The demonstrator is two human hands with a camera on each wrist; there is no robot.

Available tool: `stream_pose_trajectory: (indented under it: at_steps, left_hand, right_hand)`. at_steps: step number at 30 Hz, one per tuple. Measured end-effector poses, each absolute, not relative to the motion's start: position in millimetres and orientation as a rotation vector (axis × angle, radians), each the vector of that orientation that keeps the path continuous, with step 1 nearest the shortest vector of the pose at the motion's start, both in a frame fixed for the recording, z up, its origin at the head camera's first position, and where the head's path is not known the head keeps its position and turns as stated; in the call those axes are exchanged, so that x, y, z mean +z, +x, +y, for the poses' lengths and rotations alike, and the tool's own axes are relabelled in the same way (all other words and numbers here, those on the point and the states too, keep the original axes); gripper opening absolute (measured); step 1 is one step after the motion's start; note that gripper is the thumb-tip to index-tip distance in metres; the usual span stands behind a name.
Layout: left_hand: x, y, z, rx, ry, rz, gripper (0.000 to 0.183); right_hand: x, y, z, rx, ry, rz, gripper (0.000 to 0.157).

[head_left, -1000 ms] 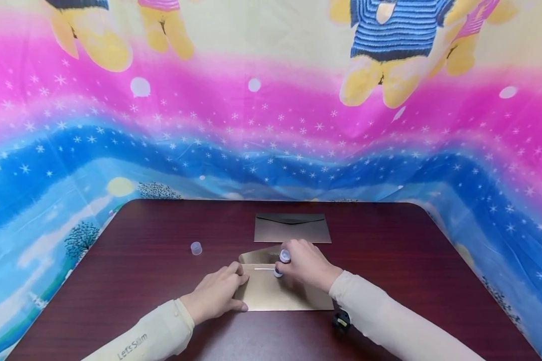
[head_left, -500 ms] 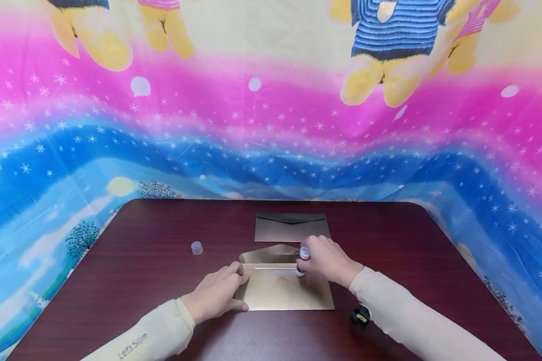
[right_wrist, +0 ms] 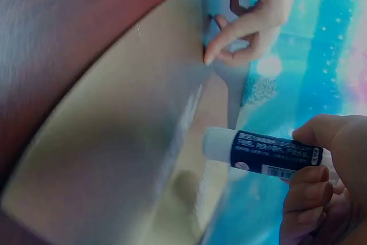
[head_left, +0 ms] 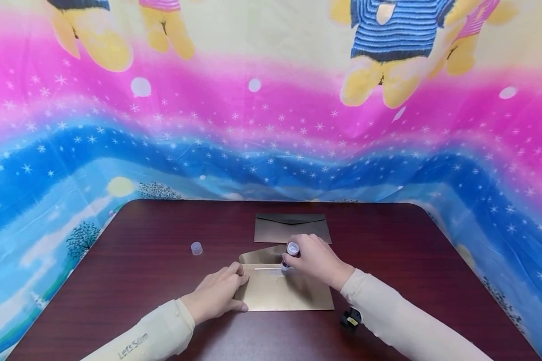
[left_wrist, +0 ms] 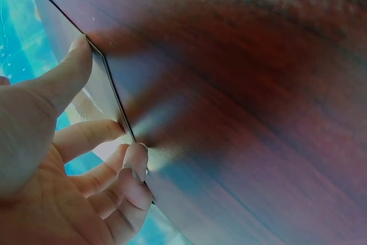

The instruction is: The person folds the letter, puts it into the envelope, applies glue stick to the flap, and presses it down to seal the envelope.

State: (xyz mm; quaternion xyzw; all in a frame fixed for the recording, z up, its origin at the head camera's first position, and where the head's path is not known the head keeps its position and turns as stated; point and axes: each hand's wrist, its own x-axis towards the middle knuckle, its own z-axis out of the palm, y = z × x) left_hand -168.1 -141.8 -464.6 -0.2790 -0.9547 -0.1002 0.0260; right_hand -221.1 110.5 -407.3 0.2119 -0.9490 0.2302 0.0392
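A gold envelope (head_left: pixel 266 296) lies on the table in the head view, its flap (head_left: pixel 257 256) folded out toward the far side. My left hand (head_left: pixel 219 291) presses the envelope's left edge with thumb and fingertips spread along it. In my right hand (head_left: pixel 318 261) is a glue stick (right_wrist: pixel 266 153) with a dark blue label, gripped by thumb and fingers. Its white end points down close over the seam below the flap. A whitish glue streak (head_left: pixel 266 268) runs along that seam, and in the right wrist view whitish marks also show on the flap.
Beyond the gold envelope lies a grey-brown envelope (head_left: pixel 275 233) with its flap down. A small translucent cap (head_left: pixel 196 248) stands to the left on the dark red table (head_left: pixel 162 225). A printed cloth (head_left: pixel 271 125) hangs behind the table.
My right hand has slid the glue stick to the right along the seam and then partway back left. My left hand and the envelopes have stayed in place.
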Motion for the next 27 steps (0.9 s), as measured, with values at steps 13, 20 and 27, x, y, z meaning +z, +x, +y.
stream_pose_trajectory:
  at_steps: [13,20,27]
  left_hand:
    - [-464.2,-168.9,-141.1,-0.272,-0.878,-2.927,0.059]
    - [-464.5,-168.9,-142.0,-0.263,-0.878,-2.923,0.057]
    - [-464.9,-169.0,-141.3,-0.256,-0.879,-2.92,0.058]
  right_hand:
    - [-426.1,-221.5,81.3,0.917,0.775,-2.887,0.01]
    - [-434.1,-223.3,74.3,0.88,0.795,-2.894,0.01]
    - [-429.8,-224.5,80.1,0.817,0.757,-2.942,0.011]
